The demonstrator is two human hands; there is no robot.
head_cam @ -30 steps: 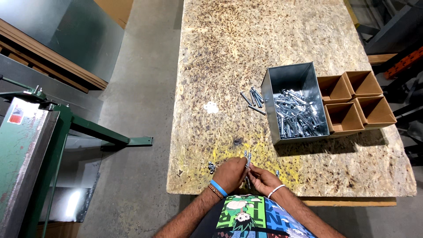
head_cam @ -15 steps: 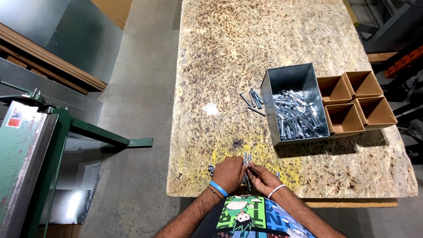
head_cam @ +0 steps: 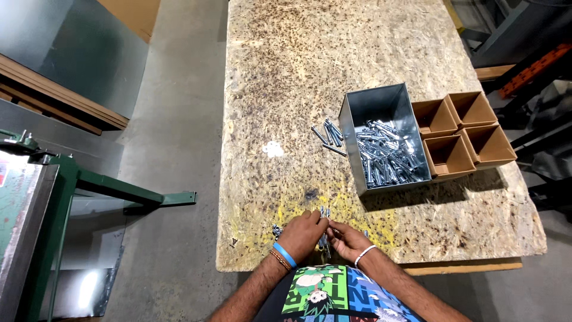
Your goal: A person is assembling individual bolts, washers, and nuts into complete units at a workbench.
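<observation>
Hands meet at the near edge of the chipboard table [head_cam: 369, 53], close to the person's body. Left hand [head_cam: 305, 234], with a blue band and a beaded band at the wrist, is curled, fingertips pinching a small bundle of metal bolts [head_cam: 325, 213] that stand up between the two hands. Right hand [head_cam: 347, 240], white band at the wrist, is also curled, its fingers closing on the same bundle from the other side. The bundle's lower part is hidden between the palms; how many bolts it holds cannot be told.

Just left of the left hand, a few small dark metal pieces [head_cam: 277, 230] lie on the table top. Farther up the table, well apart from the hands, a loose group of bolts [head_cam: 329, 134] lies flat, just beside the left wall of a grey metal bin [head_cam: 381, 100]. The bin is partly filled with many more bolts of the same kind. Four brown cardboard boxes [head_cam: 468, 132] sit in a two-by-two block touching the bin's right side. A small white patch [head_cam: 273, 149] marks the table left of the loose group.

Green metal machine frame [head_cam: 71, 179] stands on the concrete floor to the left.
</observation>
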